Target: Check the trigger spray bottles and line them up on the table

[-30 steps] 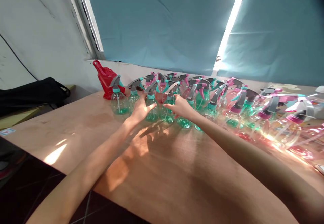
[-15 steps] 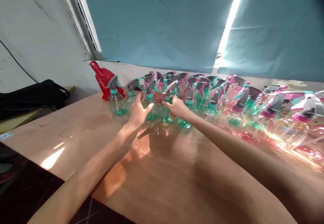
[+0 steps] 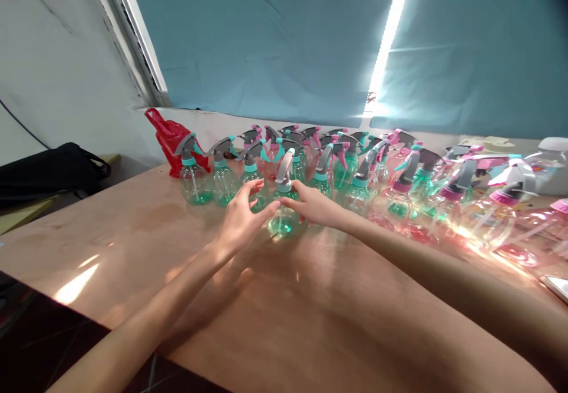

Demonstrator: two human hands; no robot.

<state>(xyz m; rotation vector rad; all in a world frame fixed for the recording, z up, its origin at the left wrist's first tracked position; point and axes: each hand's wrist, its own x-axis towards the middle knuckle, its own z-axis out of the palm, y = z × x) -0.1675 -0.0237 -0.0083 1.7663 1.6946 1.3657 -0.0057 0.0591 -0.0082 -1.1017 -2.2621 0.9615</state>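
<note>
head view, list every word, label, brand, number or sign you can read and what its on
None: no text can be read.
Spray bottles: no readable lettering.
Red bag: no readable print.
Flat pale object at the right edge: cut off, too small to tell whether it bears text.

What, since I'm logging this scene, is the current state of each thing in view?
Bare right hand: curved around a round green-tinted plastic spray bottle.
That bottle: upright, grey trigger head fitted.
Bare left hand: open, fingers bent, beside it; contact unclear.
Other round green- and pink-tinted plastic spray bottles: standing, clustered.
Red plastic bag: crumpled.
Black fabric bag: lying down.
Flat blue-green blinds: lowered, bright gap between.
</note>
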